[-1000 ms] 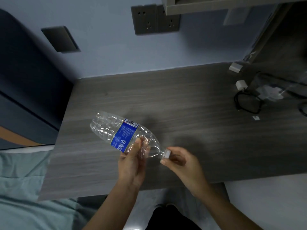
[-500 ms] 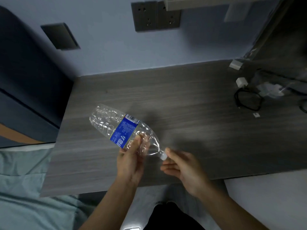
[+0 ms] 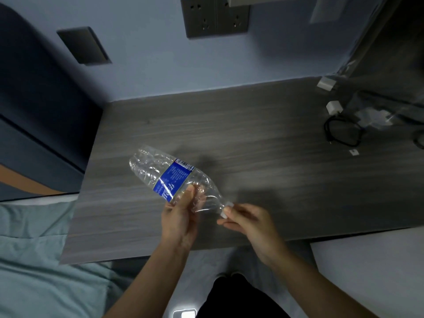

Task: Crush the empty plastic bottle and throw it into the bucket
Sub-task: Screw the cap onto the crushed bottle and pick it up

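A clear, dented plastic bottle with a blue label is held tilted above the grey wooden desk, base pointing up-left. My left hand grips its shoulder just below the label. My right hand pinches the white cap at the bottle's neck with thumb and fingers. No bucket is in view.
At the desk's right end lie white chargers, a coiled black cable and a clear plastic bag. Wall sockets sit above the desk. A teal bed sheet lies to the left and a dark headboard stands beyond it.
The bottle has stayed in both hands and shifted slightly. My right hand's fingers have turned around the cap at the neck.
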Motion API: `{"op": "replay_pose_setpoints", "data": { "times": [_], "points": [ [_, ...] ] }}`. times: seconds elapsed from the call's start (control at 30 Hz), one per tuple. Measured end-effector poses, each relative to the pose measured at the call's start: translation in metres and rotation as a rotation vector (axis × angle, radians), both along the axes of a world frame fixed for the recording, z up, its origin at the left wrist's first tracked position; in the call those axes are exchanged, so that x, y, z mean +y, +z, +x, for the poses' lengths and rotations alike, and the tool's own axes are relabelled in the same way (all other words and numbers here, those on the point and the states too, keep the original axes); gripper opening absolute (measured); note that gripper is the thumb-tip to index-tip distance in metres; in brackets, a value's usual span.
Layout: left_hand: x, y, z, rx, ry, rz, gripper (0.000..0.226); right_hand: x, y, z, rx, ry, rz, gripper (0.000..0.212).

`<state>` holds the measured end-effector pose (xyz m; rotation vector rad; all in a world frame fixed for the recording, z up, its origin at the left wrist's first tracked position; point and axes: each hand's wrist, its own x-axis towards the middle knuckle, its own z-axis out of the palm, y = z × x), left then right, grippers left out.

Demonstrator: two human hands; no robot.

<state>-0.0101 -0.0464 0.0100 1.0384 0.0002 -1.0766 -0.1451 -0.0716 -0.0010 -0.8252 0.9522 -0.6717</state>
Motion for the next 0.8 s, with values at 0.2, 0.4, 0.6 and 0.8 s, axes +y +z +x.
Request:
{"op": "replay_pose_setpoints", "data": {
  "times": [0.2, 0.4, 0.6, 0.8],
  "points": [
    [0.006, 0.001, 0.001, -0.021, -0.079, -0.022, 0.018, 0.011, -0.003, -0.007, -0.020, -0.003, 0.034, 0.010],
    [0.022, 0.008, -0.001, -0.495, -0.347, 0.118, 0.015, 0.019, -0.009, -0.037, -0.008, -0.044, 0.100, 0.015],
    [0.056, -0.002, -0.008, -0.777, -0.687, 0.175, 0.010, 0.040, -0.030, -0.089, 0.123, -0.061, 0.115, 0.018],
    [0.095, -0.032, -0.007, -1.235, -1.026, 0.275, 0.019, 0.090, -0.069, -0.133, 0.353, -0.064, 0.218, 0.022]
  ]
}}
